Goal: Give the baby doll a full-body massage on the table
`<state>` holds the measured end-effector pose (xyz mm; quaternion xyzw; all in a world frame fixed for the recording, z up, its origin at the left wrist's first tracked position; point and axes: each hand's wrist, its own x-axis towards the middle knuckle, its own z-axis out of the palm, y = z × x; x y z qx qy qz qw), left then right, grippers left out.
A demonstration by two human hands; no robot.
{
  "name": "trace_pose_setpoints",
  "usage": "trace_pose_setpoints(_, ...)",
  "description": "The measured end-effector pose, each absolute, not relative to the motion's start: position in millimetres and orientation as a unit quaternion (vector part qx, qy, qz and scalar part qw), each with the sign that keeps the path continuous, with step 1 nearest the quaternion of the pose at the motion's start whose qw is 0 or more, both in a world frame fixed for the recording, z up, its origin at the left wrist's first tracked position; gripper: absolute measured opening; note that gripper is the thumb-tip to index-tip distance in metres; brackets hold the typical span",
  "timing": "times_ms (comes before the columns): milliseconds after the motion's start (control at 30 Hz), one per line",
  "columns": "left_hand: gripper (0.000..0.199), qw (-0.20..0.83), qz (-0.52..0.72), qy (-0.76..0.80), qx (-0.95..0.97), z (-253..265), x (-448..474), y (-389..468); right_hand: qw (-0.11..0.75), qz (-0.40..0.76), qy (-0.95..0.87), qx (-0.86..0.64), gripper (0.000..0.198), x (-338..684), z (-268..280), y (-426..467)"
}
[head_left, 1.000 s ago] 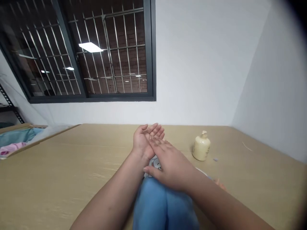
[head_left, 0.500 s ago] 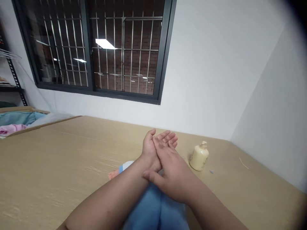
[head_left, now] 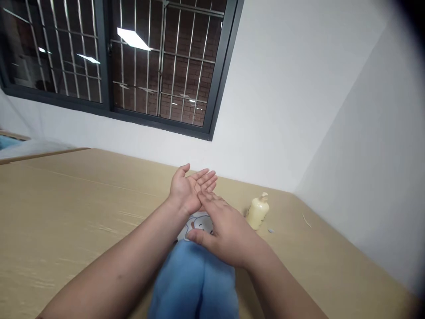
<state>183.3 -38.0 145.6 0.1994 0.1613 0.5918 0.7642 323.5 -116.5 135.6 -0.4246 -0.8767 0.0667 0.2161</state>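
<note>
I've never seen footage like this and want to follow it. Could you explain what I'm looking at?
There is no machine here: these are a person's two bare hands, seen by one camera worn on that person's head, looking forward and down. The left hand is open, palm up. The right hand is palm down, its fingers overlapping the left palm; how firmly they touch is unclear. Neither visibly holds anything.

Below them is blue clothing, with a white piece with a cartoon print just beyond. On the tan surface, to the right, stand a pale yellow bottle, a small bluish scrap beside it and a thin pale strand farther right. Behind is a barred window.
</note>
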Motion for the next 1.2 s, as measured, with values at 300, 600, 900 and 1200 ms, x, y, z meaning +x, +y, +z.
trace_pose_setpoints(300,0.063,0.777,0.578,0.146,0.204,137.7,196.0,-42.1,0.246,0.109,-0.884,-0.382,0.103,321.5,136.5,-121.6)
trace_pose_setpoints(600,0.058,0.772,0.577,0.19,0.187,140.6,205.8,-50.0,0.23,0.05,-0.87,-0.433,0.095,322.4,129.0,-101.3)
trace_pose_setpoints(900,0.061,0.733,0.628,0.162,0.204,139.5,190.3,-31.8,0.233,0.121,-0.875,-0.407,0.099,318.4,137.7,-120.1)
trace_pose_setpoints(1200,0.059,0.764,0.595,0.147,0.203,137.2,210.0,-52.5,0.24,0.098,-0.878,-0.402,0.102,314.9,130.0,-110.7)
